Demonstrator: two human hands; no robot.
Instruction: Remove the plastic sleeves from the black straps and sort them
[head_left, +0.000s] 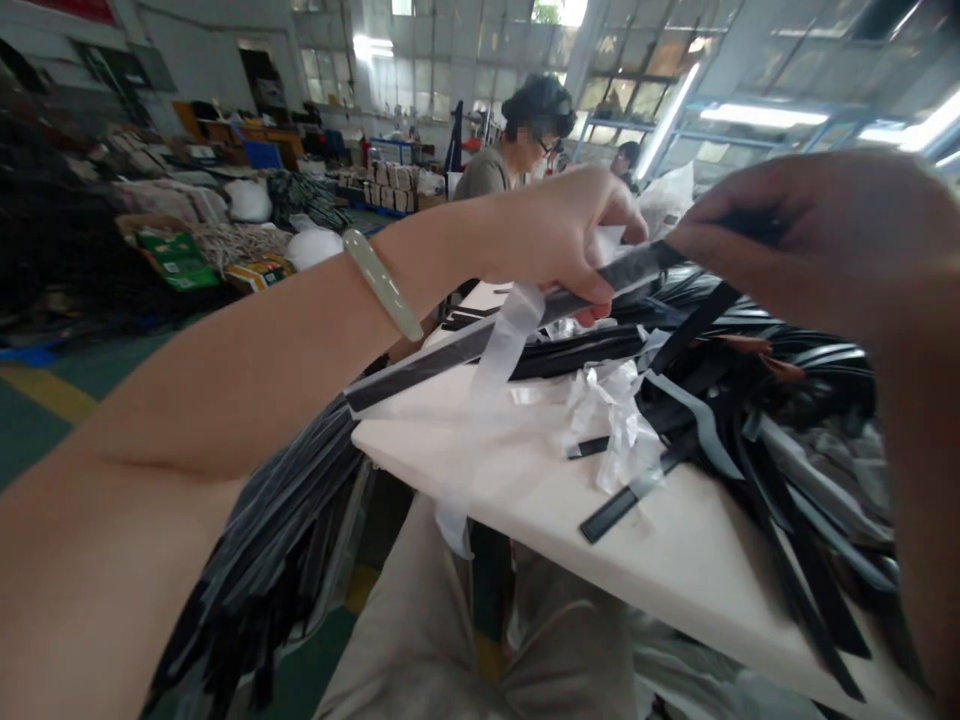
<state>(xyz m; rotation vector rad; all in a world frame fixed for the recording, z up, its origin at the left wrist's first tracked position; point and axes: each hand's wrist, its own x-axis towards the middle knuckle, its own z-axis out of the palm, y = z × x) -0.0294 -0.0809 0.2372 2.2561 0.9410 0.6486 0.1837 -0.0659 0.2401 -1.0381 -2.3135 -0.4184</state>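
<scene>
My left hand [559,235], with a pale bangle [382,285] on its wrist, pinches a long black strip [450,350] that slants down to the table's left corner. A translucent white film ribbon [491,390] hangs from beside this hand past the table edge. At the upper right, my right hand [817,230] is blurred, its fingers closed on the other end of the same strip. Under the hands lie crumpled clear film [615,420] and a short black strip piece [619,510].
Black strips [772,480] are heaped on the right of the white table [525,490]. A bundle of dark strips [277,550] hangs off its left side. A person [491,170] is beyond the table. Boxes and bags [180,250] stand at the back left.
</scene>
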